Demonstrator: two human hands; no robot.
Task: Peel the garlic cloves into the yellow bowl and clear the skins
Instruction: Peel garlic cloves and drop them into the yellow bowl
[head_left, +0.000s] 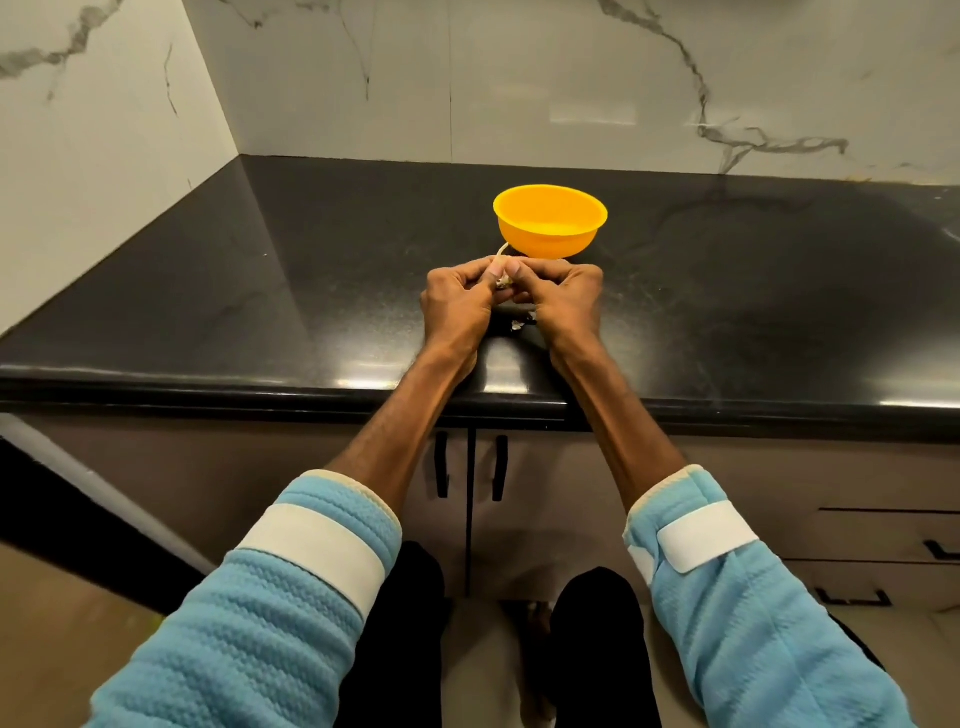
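Blue quilted sleeves (291, 597), each wrapped with a white band, fill the bottom of the view. Bare forearms run up from them toward 12 o'clock. Beyond them a polished black table (260, 291) spans the full width, backed by a white veined marble wall (519, 78) at 12 o'clock and again at 9 o'clock. Below the table's front edge are brown cupboard doors (374, 467) with two black handles (441, 465) side by side.

At the middle of the table the yellow bowl (550, 228) stands upright. From where I stand I cannot tell what lies inside it.

Just at 6 o'clock of the bowl, the left hand (457, 301) and the right hand (569, 299) are drawn together, knuckles up and fingers curled, thumbs almost touching. Both pinch the garlic (503, 281), which is mostly hidden between them. Its pale stalk (501, 251) pokes out toward 12 o'clock, close to the bowl's near wall at its 7 o'clock side.

A few small scraps of skins (518, 326) lie on the table at 6 o'clock of the garlic, between the two wrists.
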